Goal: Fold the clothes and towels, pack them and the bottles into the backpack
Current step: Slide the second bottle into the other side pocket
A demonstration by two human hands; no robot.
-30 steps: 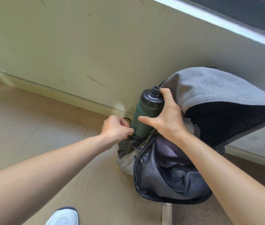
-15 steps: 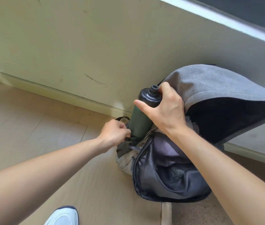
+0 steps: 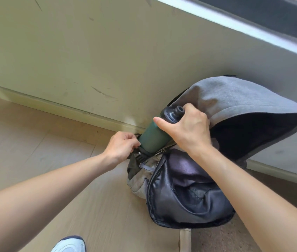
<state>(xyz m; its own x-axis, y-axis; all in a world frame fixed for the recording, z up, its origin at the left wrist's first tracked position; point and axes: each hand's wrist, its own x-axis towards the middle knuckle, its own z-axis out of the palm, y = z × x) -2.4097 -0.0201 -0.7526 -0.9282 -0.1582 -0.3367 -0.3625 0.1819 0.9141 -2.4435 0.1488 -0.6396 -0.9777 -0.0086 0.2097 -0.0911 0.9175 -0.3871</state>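
Head view: the right hand (image 3: 186, 131) curls round the top of the bottle (image 3: 153, 135), thumb along its shoulder and fingers over the cap. Below that grip the bottle tilts down, its foot in the side pocket (image 3: 138, 171) of the backpack (image 3: 189, 188). At the foot, the left hand (image 3: 122, 146) pinches the pocket's dark rim and holds it open.

To seat it well, I would push along the bottle's own axis from the cap while the left hand pulls the rim outward and up. The pocket looks tight, so a slight twist may help.

Just behind the right grip hangs the open flap (image 3: 235, 99). Beyond both grips the wall (image 3: 107, 60) stands close, leaving little room that way. The bare floor (image 3: 35, 142) on the left hand's side gives room for the elbows.
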